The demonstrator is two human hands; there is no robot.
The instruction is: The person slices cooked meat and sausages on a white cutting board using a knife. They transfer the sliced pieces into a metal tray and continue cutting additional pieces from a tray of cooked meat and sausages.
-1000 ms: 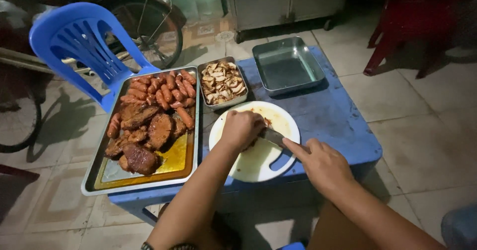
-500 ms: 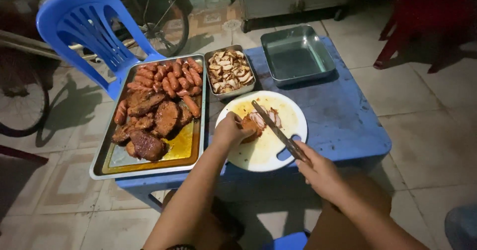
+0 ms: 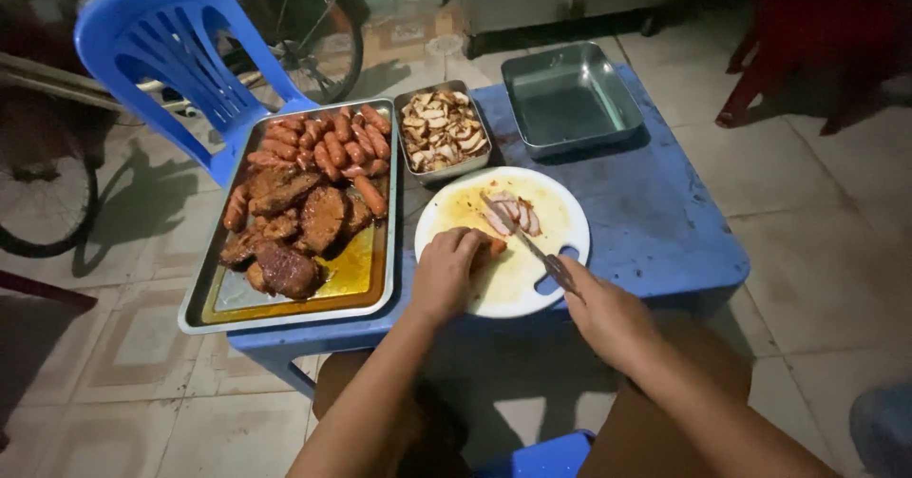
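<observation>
No labels, signs or screens show; the one likely package is a brown cardboard box [image 3: 404,33] on the floor beyond the table

The meat piece [image 3: 492,247] is mostly hidden under the left hand [image 3: 446,274]. The knife [image 3: 524,236] handle is covered by the right hand [image 3: 603,316], and the bicycle [image 3: 57,174] is cut off at the left edge.

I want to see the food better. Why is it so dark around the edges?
Head view: light falls mostly on the round white board and meat tray, the corners fade to black, a chair shadow lies on the floor, and the oily sauce shows glare.
</observation>
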